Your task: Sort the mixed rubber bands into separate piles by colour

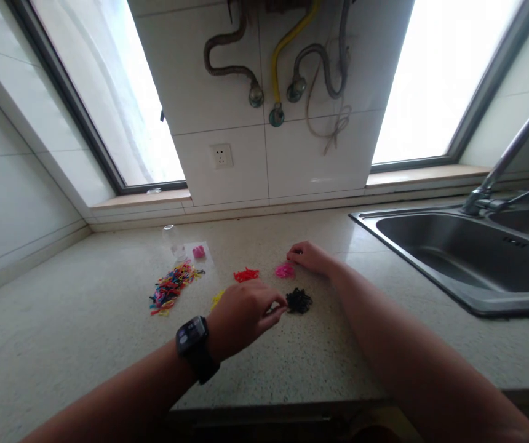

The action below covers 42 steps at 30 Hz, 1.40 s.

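Note:
My left hand (251, 309), with a watch on its wrist, reaches across the counter. Its thumb and forefinger are pinched at the edge of a pile of black rubber bands (299, 301); whatever is between the fingertips is too small to make out. Just behind a pink rubber band pile (285, 271) is my right hand (309, 256), fingers curled together, and any band in them is hidden. A red rubber band pile (246, 274) lies beyond my left hand, which partly covers a yellow pile (217, 299). Farther left spreads a mixed-colour heap of rubber bands (175, 287).
A clear plastic jar (175, 241) lies tipped by a pink lid (198, 251) behind the mixed heap. On the right, a steel sink (430, 252) with a faucet (509, 154) is set into the speckled counter (93, 332). Pipes and a socket (221, 156) are on the tiled wall.

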Each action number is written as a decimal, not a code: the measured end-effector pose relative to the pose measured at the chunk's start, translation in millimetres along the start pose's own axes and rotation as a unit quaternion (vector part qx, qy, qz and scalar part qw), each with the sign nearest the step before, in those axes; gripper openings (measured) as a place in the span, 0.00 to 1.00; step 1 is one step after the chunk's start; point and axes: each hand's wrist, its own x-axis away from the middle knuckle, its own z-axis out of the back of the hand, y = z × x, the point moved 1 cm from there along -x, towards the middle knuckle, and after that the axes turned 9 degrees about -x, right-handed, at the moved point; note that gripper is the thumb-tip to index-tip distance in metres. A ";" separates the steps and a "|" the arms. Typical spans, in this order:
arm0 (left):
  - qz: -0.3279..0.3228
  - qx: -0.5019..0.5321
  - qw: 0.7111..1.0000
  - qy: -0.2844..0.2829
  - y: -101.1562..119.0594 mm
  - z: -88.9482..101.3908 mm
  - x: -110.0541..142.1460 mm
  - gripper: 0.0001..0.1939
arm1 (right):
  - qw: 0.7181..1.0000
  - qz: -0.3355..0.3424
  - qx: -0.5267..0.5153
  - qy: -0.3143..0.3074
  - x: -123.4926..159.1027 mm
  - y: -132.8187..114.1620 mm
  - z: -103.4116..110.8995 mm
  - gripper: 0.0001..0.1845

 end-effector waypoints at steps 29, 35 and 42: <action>-0.167 0.003 0.986 0.005 38.1 -19.1 34.6 0.10 | 0.999 -0.007 -0.037 0.002 -3.7 7.9 0.1 0.16; -0.277 -0.067 0.955 0.080 25.2 -49.8 56.3 0.12 | 0.999 -0.021 -0.042 0.002 -1.4 6.2 2.3 0.16; -0.255 -0.021 0.965 0.053 7.8 -69.2 56.8 0.17 | 0.996 -0.044 -0.073 -0.005 -1.5 10.2 2.2 0.17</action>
